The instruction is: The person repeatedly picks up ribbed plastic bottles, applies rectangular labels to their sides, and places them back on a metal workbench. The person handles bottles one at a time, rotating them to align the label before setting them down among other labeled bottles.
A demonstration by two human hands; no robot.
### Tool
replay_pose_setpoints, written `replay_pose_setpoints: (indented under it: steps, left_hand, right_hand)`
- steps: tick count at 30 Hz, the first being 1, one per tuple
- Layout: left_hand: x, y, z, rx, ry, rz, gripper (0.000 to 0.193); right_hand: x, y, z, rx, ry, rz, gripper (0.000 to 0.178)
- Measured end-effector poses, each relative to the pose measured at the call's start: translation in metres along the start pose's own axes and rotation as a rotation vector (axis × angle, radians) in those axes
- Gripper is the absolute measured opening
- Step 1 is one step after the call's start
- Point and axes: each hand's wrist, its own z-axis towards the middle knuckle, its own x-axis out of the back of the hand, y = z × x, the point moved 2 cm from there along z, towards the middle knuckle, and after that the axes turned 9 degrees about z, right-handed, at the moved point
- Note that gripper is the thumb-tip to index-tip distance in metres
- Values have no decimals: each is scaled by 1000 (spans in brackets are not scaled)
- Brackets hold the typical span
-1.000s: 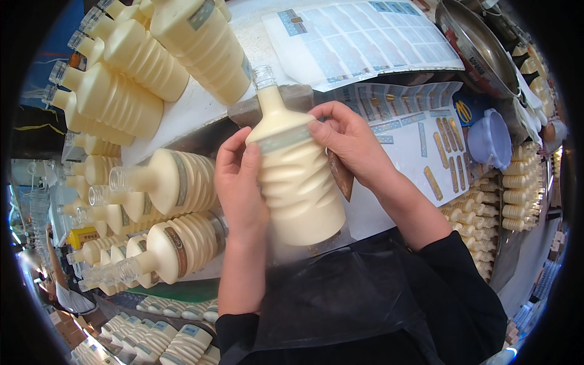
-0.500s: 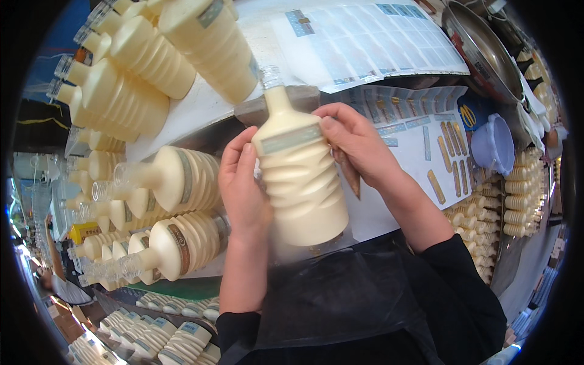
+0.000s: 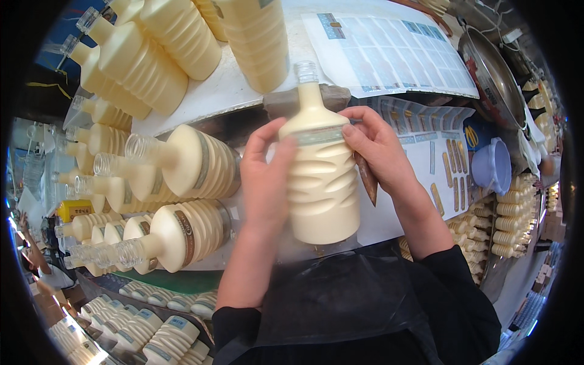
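Upright in front of me is a cream bottle (image 3: pixel 325 213) with wavy ridges and a clear neck. A pale grey-green label band (image 3: pixel 317 135) runs across its shoulder. My left hand (image 3: pixel 266 176) is curled at the bottle's left side, its thumb blurred near the label's left end. On the other side, my right hand (image 3: pixel 384 155) presses its thumb by the label's right end, fingers at the bottle's back edge. Tucked in that hand is a brown pointed tool (image 3: pixel 366 179), tip down; its upper end is hidden.
Cream bottles (image 3: pixel 201 234) lie stacked at the left, and more bottles (image 3: pixel 140 67) stand behind them. A label sheet (image 3: pixel 389 58) covers the far table. At the right are gold label strips (image 3: pixel 453 155), a lilac bucket (image 3: pixel 491 164) and a metal pan (image 3: pixel 496 76).
The whole scene has shifted rightward in view. Both hands stay at the bottle's label; my left thumb has moved in nearer the label and is blurred.
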Motion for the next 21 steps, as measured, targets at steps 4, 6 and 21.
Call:
replay_pose_setpoints:
  steps: [4, 6, 21]
  left_hand:
    - [2, -4, 2, -17, 18, 27, 30]
    - [3, -6, 3, -36, 24, 49, 30]
    - [6, 3, -24, -62, -166, 175, 62]
  right_hand:
    - [-2, 0, 0, -3, -5, 22, 35]
    - [-1, 0, 0, -10, -12, 12, 36]
    - [6, -7, -20, -218, -30, 45, 40]
